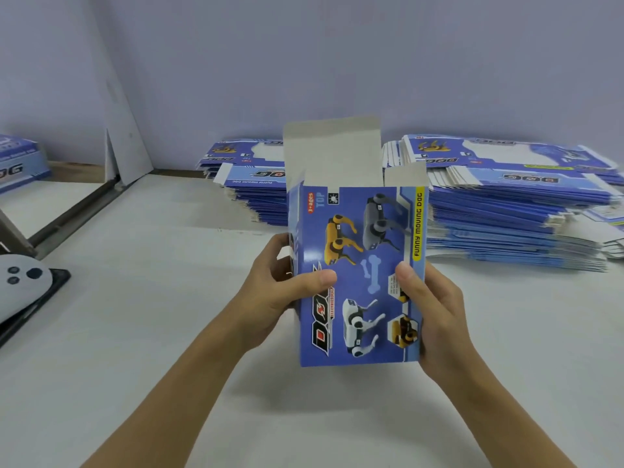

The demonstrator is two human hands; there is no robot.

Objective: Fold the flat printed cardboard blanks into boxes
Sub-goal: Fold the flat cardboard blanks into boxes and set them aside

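We hold the box (358,275) upright above the table (152,332), long axis vertical, open flaps up, left hand (280,298) and right hand (435,309) gripping its sides.

We see bare table (162,349) open on both sides of our hands. Stacks of flat blanks (506,217) block the far edge; a white controller (20,285) and a leaning board (125,130) crowd the left.

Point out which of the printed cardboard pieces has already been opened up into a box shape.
The box held upright between both hands, grey flaps standing open on top. The stacked blanks behind it lie flat.
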